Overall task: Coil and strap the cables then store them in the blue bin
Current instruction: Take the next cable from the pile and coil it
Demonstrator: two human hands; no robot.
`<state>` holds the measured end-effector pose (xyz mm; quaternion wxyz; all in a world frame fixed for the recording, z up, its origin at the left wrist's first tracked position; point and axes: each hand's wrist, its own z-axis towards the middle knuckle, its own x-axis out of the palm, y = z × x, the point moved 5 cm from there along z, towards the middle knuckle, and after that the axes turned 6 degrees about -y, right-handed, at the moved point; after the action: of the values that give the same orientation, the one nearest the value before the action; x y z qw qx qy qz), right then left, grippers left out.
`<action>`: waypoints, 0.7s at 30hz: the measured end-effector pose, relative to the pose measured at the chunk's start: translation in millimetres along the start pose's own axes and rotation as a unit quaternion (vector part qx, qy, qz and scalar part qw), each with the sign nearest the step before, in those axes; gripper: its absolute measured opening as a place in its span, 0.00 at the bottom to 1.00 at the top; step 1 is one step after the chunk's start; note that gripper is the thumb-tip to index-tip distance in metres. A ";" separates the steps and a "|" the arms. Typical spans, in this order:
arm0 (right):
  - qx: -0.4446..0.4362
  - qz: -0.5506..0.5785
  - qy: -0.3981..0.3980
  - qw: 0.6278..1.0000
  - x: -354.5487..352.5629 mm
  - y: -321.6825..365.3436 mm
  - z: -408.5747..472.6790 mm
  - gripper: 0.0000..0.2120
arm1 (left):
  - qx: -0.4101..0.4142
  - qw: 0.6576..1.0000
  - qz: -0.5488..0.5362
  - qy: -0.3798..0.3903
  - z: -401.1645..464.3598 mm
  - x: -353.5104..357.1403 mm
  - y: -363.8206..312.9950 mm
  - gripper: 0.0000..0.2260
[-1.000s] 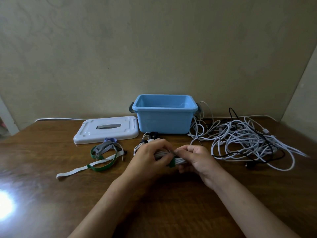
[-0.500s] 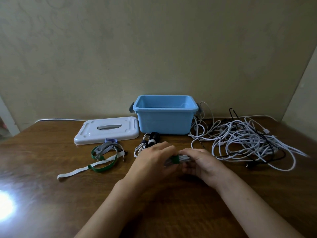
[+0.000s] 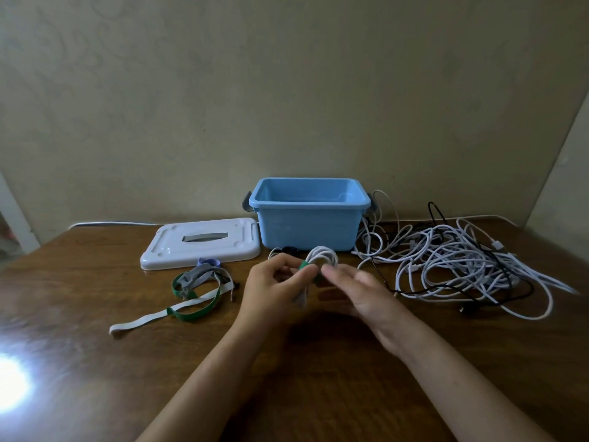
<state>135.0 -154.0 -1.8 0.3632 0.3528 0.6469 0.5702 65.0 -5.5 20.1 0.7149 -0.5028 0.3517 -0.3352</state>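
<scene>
coiled cable [image 3: 322, 260] upright in left hand [image 3: 274, 282], loop end pointing up

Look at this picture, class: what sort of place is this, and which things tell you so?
Probably a room at home: a wooden table against a plain wall, with a blue bin, its white lid and a tangle of cables.
</scene>
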 end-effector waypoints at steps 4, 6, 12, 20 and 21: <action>-0.022 -0.027 -0.018 0.999 4.6 -1.7 -0.5 0.20 | -0.065 0.996 -0.063 0.026 1.2 0.5 7.3 0.12; -0.034 -0.013 -0.026 0.999 4.7 -0.7 -0.9 0.20 | -0.079 0.994 -0.064 0.033 1.2 1.3 9.8 0.13; -0.051 -0.035 -0.058 0.996 1.1 -1.8 3.0 0.12 | -0.051 0.997 0.019 0.062 4.5 4.2 9.4 0.10; -0.034 -0.164 -0.135 0.977 -7.6 22.2 35.9 0.15 | 0.085 0.984 0.150 -0.040 25.0 -35.7 2.1 0.06; -0.024 -0.189 -0.128 0.973 -3.8 23.5 43.5 0.15 | 0.091 0.983 0.149 -0.049 26.0 -38.8 2.3 0.05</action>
<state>175.8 -134.0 18.1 0.5524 0.2855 0.6360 0.4569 66.6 40.0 30.7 0.8160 -0.3938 0.3551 -0.2301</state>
